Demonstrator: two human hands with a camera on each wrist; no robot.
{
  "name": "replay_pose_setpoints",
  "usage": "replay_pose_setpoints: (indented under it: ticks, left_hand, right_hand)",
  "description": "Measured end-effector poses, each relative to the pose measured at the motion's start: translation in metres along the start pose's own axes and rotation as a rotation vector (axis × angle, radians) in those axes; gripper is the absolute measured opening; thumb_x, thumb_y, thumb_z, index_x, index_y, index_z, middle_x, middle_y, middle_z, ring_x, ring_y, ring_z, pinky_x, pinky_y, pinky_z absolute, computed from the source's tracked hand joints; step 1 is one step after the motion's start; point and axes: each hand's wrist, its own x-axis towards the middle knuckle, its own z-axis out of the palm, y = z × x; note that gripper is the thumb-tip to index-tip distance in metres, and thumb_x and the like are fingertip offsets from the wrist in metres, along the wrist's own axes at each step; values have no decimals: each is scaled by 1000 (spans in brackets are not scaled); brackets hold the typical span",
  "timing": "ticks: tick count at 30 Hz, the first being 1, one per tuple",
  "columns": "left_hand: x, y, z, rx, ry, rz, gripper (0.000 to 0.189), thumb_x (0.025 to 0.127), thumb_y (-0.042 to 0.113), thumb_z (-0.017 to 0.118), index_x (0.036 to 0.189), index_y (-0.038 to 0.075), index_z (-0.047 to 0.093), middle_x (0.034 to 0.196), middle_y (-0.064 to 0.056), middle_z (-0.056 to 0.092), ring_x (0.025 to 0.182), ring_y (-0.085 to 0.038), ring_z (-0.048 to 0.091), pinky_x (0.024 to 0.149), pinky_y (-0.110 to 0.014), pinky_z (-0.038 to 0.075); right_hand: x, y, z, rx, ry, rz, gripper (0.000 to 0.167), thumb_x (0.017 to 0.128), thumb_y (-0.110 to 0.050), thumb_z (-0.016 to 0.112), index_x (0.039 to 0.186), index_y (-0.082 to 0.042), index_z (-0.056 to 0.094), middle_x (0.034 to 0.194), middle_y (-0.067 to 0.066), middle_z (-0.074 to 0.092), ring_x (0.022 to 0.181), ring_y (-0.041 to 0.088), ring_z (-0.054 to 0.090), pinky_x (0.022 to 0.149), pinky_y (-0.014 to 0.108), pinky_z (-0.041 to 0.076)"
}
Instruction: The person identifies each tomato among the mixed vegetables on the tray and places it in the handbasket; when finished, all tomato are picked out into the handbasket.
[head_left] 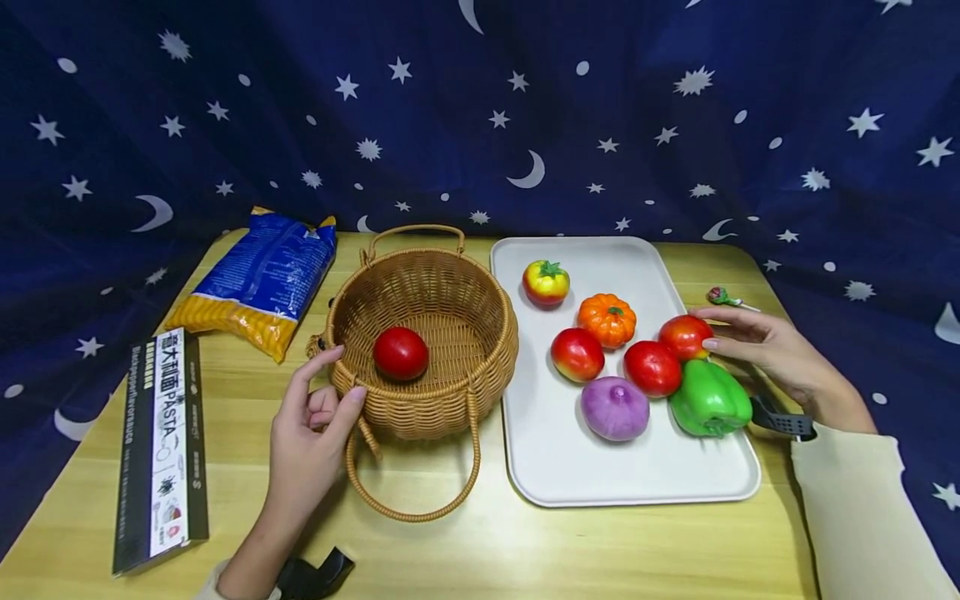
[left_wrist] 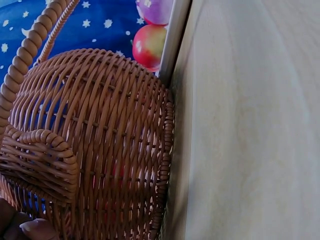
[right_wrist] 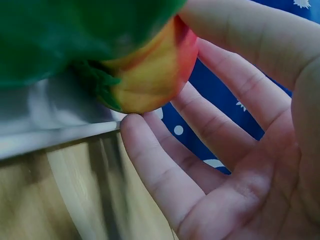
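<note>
My left hand (head_left: 311, 433) is at the near left rim of a round wicker basket (head_left: 498, 358), index finger and thumb on the rim, other fingers curled. Inside the basket lies a smooth red toy fruit (head_left: 401, 353). In the left wrist view, fingertips (left_wrist: 37, 227) show beside the woven wall (left_wrist: 115, 130). My right hand (head_left: 780, 354) holds a red and yellow toy tomato (head_left: 684, 336) between thumb and fingers at the tray's right side. The right wrist view shows the tomato (right_wrist: 150, 75) with its green leaves, partly covered by a green bell pepper (right_wrist: 75, 35).
The white tray (head_left: 555, 467) also bears a yellow-red tomato (head_left: 546, 283), a small orange pumpkin (head_left: 607, 321), two red fruits (head_left: 577, 355) and a purple onion (head_left: 615, 408). A lollipop (head_left: 720, 296) lies right. A blue bag (head_left: 262, 267) and pasta box (head_left: 163, 442) lie left.
</note>
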Motion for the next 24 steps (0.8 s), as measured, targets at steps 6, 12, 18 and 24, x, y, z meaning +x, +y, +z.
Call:
replay_pose_setpoints:
  ticks: [6,12,18,24]
  left_hand:
    - [0,-1,0,1,-4,-1,55,94,-3,70,145,14,55,64,-4,28,56,-14,28,49,-25,27]
    - [0,-1,0,8,-3,-4,54,95,-2,70,144,13,55,64,-4,28,56,-14,28,49,-26,26]
    - [0,-3,0,4,-2,-6,54,95,-2,70,144,14,55,64,-5,28,56,-13,28,49,-26,26]
    - [-1,-3,0,2,-2,-6,54,95,-2,70,144,15,55,64,-5,28,56,-13,28,49,-26,26]
  right_hand:
    - [-1,-1,2,5,-8,-71,45,98,-4,68,141,1,57,133,-4,58,110,13,59,85,22,55]
    - [0,-4,3,-73,-13,-91,43,99,-9,68,140,-3,58,133,-3,57,117,11,53,90,15,48]
    - [2,-6,7,-123,-53,-180,46,95,-2,71,139,-4,59,136,1,56,117,9,55,92,14,44]
    - [2,-9,11,-122,-43,-144,50,93,-1,72,141,-3,57,133,-7,56,114,3,57,86,17,50]
